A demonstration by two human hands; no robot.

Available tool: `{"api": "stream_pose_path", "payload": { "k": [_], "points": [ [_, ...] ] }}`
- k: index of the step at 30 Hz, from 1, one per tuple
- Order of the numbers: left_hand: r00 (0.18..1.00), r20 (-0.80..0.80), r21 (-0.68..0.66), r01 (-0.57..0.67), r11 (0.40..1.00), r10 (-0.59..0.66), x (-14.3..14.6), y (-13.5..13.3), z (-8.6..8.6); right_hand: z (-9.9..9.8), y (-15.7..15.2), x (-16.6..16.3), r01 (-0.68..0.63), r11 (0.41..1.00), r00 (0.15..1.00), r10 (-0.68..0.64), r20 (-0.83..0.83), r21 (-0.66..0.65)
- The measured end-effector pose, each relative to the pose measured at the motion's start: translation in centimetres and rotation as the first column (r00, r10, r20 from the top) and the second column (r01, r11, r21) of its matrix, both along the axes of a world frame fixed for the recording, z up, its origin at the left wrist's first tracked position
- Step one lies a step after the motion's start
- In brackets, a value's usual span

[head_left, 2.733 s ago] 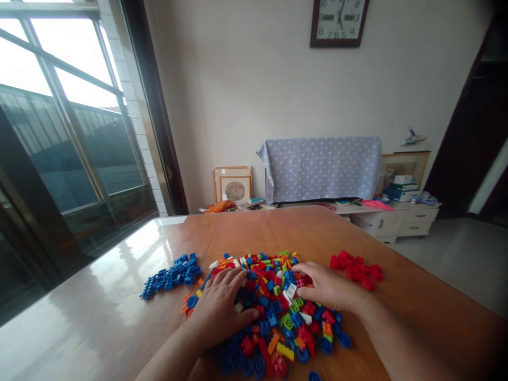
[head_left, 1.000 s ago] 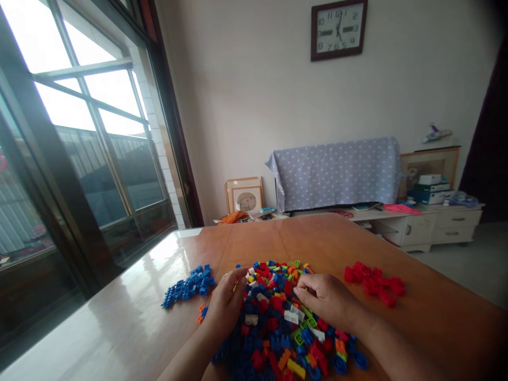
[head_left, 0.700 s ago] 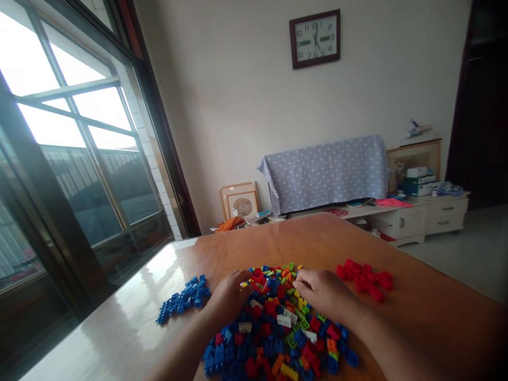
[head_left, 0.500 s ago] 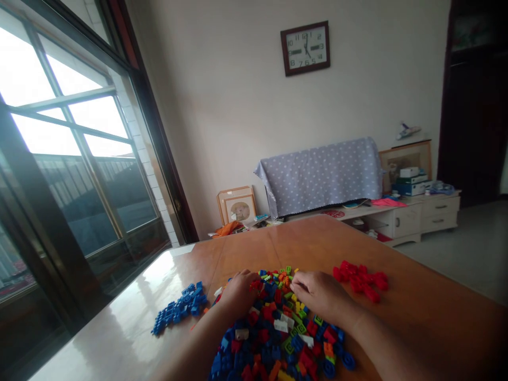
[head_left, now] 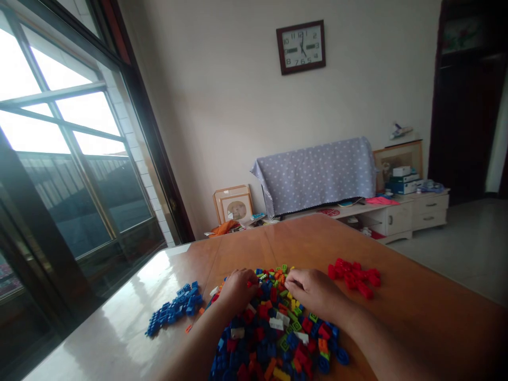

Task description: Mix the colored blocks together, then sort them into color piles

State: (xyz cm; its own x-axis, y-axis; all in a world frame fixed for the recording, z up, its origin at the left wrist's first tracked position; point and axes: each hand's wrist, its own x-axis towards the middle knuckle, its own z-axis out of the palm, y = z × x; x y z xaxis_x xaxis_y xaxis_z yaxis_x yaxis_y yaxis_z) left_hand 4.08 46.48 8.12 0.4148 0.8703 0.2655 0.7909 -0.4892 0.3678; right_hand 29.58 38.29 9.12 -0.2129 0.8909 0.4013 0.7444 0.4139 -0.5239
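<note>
Our left hand [head_left: 239, 287] now curls at eleven o'clock on the bricks [head_left: 277, 323], uncovering more. Our right hand [head_left: 311, 286] curls at one; grips unclear.

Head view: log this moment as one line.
left hand: at mixed brick pile, grip unclear | right hand: curled at pile's right side, grip unclear | blue heap: left of pile | red heap: right of pile

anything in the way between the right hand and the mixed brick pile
Nothing visible: the right hand is right at the far right edge of the mixed brick pile. The separate red pieces lie off to its right, not between them.
</note>
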Motion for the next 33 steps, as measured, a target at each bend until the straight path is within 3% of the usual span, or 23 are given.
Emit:
{"api": "stream_pose_path", "payload": {
  "k": [6, 8, 13, 18, 22, 25, 28, 30, 33],
  "points": [
    [0.989, 0.144, -0.036, -0.026, 0.999, 0.031, 0.1, -0.5, 0.1, 0.0, 0.0, -0.1, -0.016, 1.000, 0.999, 0.016, -0.033, -0.008],
    [0.966, 0.259, -0.098, 0.004, 0.995, 0.022, 0.1, -1.0, 0.1, 0.0, -0.1, -0.3, -0.044, 0.999, 0.997, 0.043, -0.066, -0.011],
    [0.772, 0.636, -0.268, 0.232, 0.935, -0.009, 1.4, -3.2, 0.4, -0.1, -0.3, -1.5, -0.135, 0.989, 0.971, 0.120, -0.207, -0.061],
    [0.669, 0.743, -0.325, 0.350, 0.879, 0.008, 3.5, -5.9, 0.8, -0.2, -0.6, -2.6, -0.261, 0.960, 0.904, 0.206, -0.376, -0.102],
    [0.627, 0.778, -0.319, 0.354, 0.879, 0.030, 4.1, -6.7, 0.4, -0.4, -0.4, -2.9, -0.346, 0.929, 0.846, 0.249, -0.471, -0.131],
    [0.658, 0.751, -0.297, 0.261, 0.919, 0.055, 3.5, -7.0, 0.4, -0.6, 0.3, -1.8, -0.246, 0.961, 0.896, 0.176, -0.407, -0.125],
    [0.740, 0.669, -0.256, 0.141, 0.956, 0.070, 1.9, -7.5, 0.9, -0.9, 1.5, 1.1, 0.022, 0.992, 0.970, -0.052, -0.239, -0.126],
    [0.781, 0.619, -0.202, 0.058, 0.978, 0.082, 0.5, -7.8, 1.2, -1.0, 2.4, 3.8, 0.197, 0.971, 0.968, -0.214, -0.129, -0.132],
    [0.807, 0.581, -0.084, -0.072, 0.994, 0.108, -1.5, -8.0, 0.7, -1.6, 3.4, 8.0, 0.347, 0.927, 0.931, -0.359, -0.069, -0.143]
  ]
}}
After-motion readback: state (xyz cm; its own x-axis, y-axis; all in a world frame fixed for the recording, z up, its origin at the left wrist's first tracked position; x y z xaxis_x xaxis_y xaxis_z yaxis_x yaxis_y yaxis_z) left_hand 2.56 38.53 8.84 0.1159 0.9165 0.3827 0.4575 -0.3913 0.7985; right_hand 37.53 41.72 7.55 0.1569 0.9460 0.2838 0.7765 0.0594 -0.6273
